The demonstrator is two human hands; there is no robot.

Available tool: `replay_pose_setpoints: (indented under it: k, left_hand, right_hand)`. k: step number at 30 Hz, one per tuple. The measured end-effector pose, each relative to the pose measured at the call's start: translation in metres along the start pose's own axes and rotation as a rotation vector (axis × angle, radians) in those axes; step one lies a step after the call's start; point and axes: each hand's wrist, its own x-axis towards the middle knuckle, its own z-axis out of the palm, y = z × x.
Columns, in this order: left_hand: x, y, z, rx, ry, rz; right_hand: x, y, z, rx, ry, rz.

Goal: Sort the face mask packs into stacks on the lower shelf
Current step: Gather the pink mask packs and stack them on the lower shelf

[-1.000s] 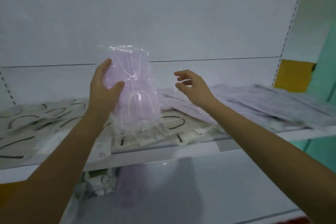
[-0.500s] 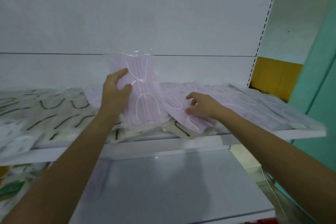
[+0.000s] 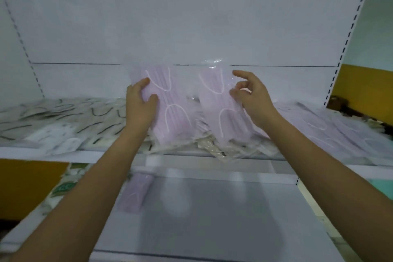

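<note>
Pick-up step | we are gripping one pink pack [image 3: 170, 110] in our left hand [image 3: 139, 106], pinching a second pack [image 3: 215, 100] in our right hand [image 3: 253, 100], both upright over the upper shelf [image 3: 42, 156] | next, likely: lowering both onto the pink pile [image 3: 136, 193] on the lower shelf [image 3: 212, 208].

Lighting dim, flat, bluish. Soft shadows lie on the lower shelf [image 3: 212, 208]. Glare marks one pack [image 3: 217, 102]. Motion blur throughout; the upright [image 3: 348, 34] bows at the edge.
</note>
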Motion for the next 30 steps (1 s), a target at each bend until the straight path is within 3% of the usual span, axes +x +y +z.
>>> replay_pose_setpoints:
  k: [5, 8, 12, 17, 21, 25, 30]
  left_hand:
    - [-0.027, 0.028, 0.005, -0.235, -0.121, -0.05]
    - [-0.038, 0.03, -0.008, -0.191, -0.196, 0.001]
    - [-0.051, 0.026, -0.049, -0.163, -0.169, 0.072]
    - [-0.066, 0.011, -0.12, -0.299, -0.212, 0.119]
    - [-0.094, -0.032, -0.165, -0.161, -0.279, 0.038]
    - [-0.142, -0.095, -0.197, -0.02, -0.317, -0.004]
    - [-0.207, -0.175, -0.215, 0.161, -0.408, -0.065]
  right_hand:
    - [-0.018, -0.023, 0.044, 0.141, 0.047, -0.011]
    - [-0.036, -0.031, 0.075, 0.106, 0.075, -0.058]
    - [-0.064, -0.047, 0.104, 0.049, 0.104, -0.138]
    - [-0.1, -0.063, 0.138, 0.293, -0.273, 0.137]
    - [-0.147, -0.039, 0.174, 0.22, -0.333, 0.06]
    - [-0.217, 0.007, 0.214, -0.03, -0.293, -0.016]
    - [-0.294, 0.084, 0.242, -0.054, -0.382, 0.058]
